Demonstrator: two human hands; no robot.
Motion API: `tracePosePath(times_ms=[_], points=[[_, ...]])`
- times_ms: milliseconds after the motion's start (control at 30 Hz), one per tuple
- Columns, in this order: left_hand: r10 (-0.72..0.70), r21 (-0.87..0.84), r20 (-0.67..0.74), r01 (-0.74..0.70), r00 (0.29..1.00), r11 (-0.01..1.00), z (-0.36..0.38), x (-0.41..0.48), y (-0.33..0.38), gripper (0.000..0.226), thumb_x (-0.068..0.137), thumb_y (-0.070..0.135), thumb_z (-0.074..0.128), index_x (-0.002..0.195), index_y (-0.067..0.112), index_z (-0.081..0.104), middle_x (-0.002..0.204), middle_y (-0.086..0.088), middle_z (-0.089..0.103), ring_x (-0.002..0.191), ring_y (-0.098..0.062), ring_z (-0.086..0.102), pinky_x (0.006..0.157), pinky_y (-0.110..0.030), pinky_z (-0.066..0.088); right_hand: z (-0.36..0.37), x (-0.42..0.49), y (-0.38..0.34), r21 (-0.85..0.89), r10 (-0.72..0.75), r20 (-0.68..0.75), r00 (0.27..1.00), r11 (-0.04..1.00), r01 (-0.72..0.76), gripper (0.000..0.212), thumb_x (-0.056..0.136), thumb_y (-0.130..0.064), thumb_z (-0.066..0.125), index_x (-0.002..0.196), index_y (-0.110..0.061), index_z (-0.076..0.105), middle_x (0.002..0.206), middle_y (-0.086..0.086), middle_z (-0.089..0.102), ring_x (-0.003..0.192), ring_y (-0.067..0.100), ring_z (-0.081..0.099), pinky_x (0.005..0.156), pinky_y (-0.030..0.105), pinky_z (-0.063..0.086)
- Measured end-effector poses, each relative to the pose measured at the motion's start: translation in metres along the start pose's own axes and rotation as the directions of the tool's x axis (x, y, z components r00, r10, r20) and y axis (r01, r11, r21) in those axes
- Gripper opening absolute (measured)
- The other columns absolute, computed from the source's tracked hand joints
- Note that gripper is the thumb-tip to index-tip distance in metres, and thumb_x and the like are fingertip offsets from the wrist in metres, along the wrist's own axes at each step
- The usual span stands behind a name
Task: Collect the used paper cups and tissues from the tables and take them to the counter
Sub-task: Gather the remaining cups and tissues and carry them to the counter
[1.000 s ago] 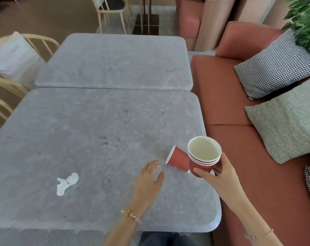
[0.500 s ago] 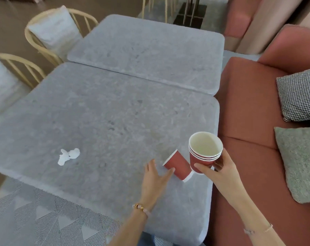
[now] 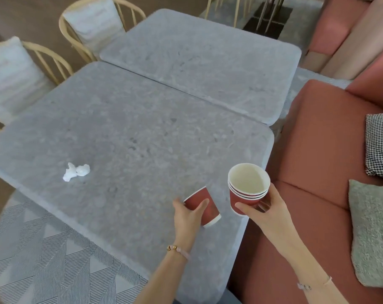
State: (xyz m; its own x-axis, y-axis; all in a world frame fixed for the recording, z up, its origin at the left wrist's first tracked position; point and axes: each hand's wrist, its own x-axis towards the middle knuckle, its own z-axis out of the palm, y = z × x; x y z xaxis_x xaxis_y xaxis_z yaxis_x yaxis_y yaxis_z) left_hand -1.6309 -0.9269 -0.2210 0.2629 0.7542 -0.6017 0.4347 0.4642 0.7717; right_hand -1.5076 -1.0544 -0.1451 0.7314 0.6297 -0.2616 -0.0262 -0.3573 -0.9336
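Observation:
A single red paper cup (image 3: 204, 205) lies on its side on the near grey stone table (image 3: 131, 139), close to the right edge. My left hand (image 3: 189, 216) wraps its fingers and thumb around that cup. A stack of red paper cups (image 3: 247, 189) with cream insides stands upright in my right hand (image 3: 265, 212), held over the table's right edge. A crumpled white tissue (image 3: 76, 171) lies on the same table, well to the left of both hands.
A second grey table (image 3: 208, 60) abuts the first at the back. Wooden chairs (image 3: 91, 25) with pale cushions stand on the left. A red sofa (image 3: 322, 150) with a checked cushion (image 3: 380, 145) and a grey cushion (image 3: 372, 233) runs along the right. A striped rug (image 3: 50, 260) covers the floor.
My left hand has moved right and closed around the fallen cup, which it was only reaching toward before. The view swung left. The cup stack stays in my right hand.

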Motion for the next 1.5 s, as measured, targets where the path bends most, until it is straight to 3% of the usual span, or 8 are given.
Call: tracePosePath(times_ms=[100, 267, 533, 700, 833, 1167, 1367, 1500], points=[[-0.021, -0.022, 0.005, 0.021, 1.000, 1.000, 0.001, -0.001, -0.002, 0.069, 0.074, 0.031, 0.077, 0.125, 0.013, 0.033, 0.107, -0.001, 0.056, 0.080, -0.004, 0.057, 0.048, -0.008, 0.043, -0.002, 0.001, 0.003, -0.001, -0.007, 0.011, 1.000, 1.000, 0.007, 0.065, 0.064, -0.014, 0.084, 0.109, -0.050, 0.053, 0.105, -0.028, 0.065, 0.100, -0.007, 0.061, 0.080, 0.009, 0.049], [0.043, -0.087, 0.020, -0.041, 0.999, 0.995, 0.000, -0.004, 0.000, 0.085, 0.075, 0.022, 0.076, 0.140, 0.013, 0.024, 0.125, -0.005, 0.051, 0.108, -0.019, 0.055, 0.092, -0.035, 0.048, -0.002, 0.002, 0.006, 0.007, -0.018, 0.026, 0.999, 1.000, 0.018, 0.065, 0.064, -0.015, 0.085, 0.108, -0.052, 0.054, 0.108, -0.027, 0.065, 0.103, -0.006, 0.060, 0.082, 0.012, 0.048], [0.327, -0.122, 0.022, -0.323, 0.945, 0.939, -0.022, -0.021, 0.044, 0.080, 0.074, 0.009, 0.076, 0.137, 0.023, 0.029, 0.115, 0.011, 0.048, 0.102, -0.005, 0.055, 0.068, -0.009, 0.048, 0.002, 0.007, 0.008, -0.002, 0.003, 0.011, 1.000, 1.000, -0.003, 0.073, 0.065, -0.016, 0.085, 0.128, -0.032, 0.051, 0.116, -0.015, 0.064, 0.110, 0.004, 0.059, 0.086, 0.016, 0.044], [0.509, -0.096, 0.024, -0.505, 0.860, 0.858, -0.045, -0.034, 0.077, 0.082, 0.069, 0.008, 0.080, 0.131, 0.032, 0.031, 0.116, 0.023, 0.045, 0.098, 0.007, 0.055, 0.074, -0.007, 0.047, 0.013, 0.007, 0.005, 0.003, -0.016, 0.016, 1.000, 1.000, 0.016, 0.074, 0.067, -0.014, 0.084, 0.130, -0.027, 0.048, 0.122, -0.009, 0.061, 0.111, 0.013, 0.058, 0.093, 0.026, 0.045], [0.600, -0.094, 0.017, -0.596, 0.800, 0.797, -0.059, -0.043, 0.099, 0.083, 0.067, 0.006, 0.081, 0.129, 0.035, 0.033, 0.117, 0.024, 0.047, 0.095, 0.014, 0.053, 0.074, -0.006, 0.046, 0.028, 0.007, 0.001, 0.016, -0.041, 0.038, 0.998, 0.999, 0.040, 0.071, 0.068, -0.015, 0.083, 0.125, -0.034, 0.046, 0.118, -0.019, 0.059, 0.110, 0.005, 0.057, 0.081, 0.011, 0.043], [0.744, -0.105, 0.070, -0.737, 0.665, 0.668, -0.086, -0.062, 0.129, 0.081, 0.066, 0.006, 0.081, 0.126, 0.038, 0.038, 0.122, 0.018, 0.049, 0.108, -0.002, 0.053, 0.083, -0.012, 0.046, 0.054, -0.005, -0.013, -0.032, -0.086, 0.056, 0.995, 0.996, 0.088, 0.069, 0.067, -0.023, 0.084, 0.120, -0.043, 0.044, 0.118, -0.021, 0.058, 0.109, 0.001, 0.056, 0.078, 0.007, 0.044], [0.752, -0.135, 0.159, -0.741, 0.639, 0.658, -0.089, -0.068, 0.129, 0.079, 0.066, 0.006, 0.082, 0.124, 0.038, 0.039, 0.122, 0.013, 0.051, 0.112, -0.006, 0.052, 0.085, -0.015, 0.046, 0.070, -0.018, -0.030, -0.064, -0.161, 0.089, 0.983, 0.984, 0.167, 0.070, 0.068, -0.022, 0.084, 0.124, -0.040, 0.045, 0.116, -0.022, 0.060, 0.107, -0.004, 0.058, 0.088, 0.015, 0.047], [0.735, -0.141, 0.213, -0.725, 0.643, 0.675, -0.089, -0.069, 0.125, 0.080, 0.060, 0.018, 0.081, 0.127, 0.032, 0.040, 0.114, 0.023, 0.053, 0.108, -0.001, 0.054, 0.083, -0.014, 0.046, 0.076, -0.023, -0.041, -0.031, -0.187, 0.081, 0.979, 0.981, 0.190, 0.065, 0.070, -0.017, 0.083, 0.118, -0.043, 0.047, 0.107, -0.032, 0.060, 0.103, -0.011, 0.057, 0.080, 0.005, 0.044]])
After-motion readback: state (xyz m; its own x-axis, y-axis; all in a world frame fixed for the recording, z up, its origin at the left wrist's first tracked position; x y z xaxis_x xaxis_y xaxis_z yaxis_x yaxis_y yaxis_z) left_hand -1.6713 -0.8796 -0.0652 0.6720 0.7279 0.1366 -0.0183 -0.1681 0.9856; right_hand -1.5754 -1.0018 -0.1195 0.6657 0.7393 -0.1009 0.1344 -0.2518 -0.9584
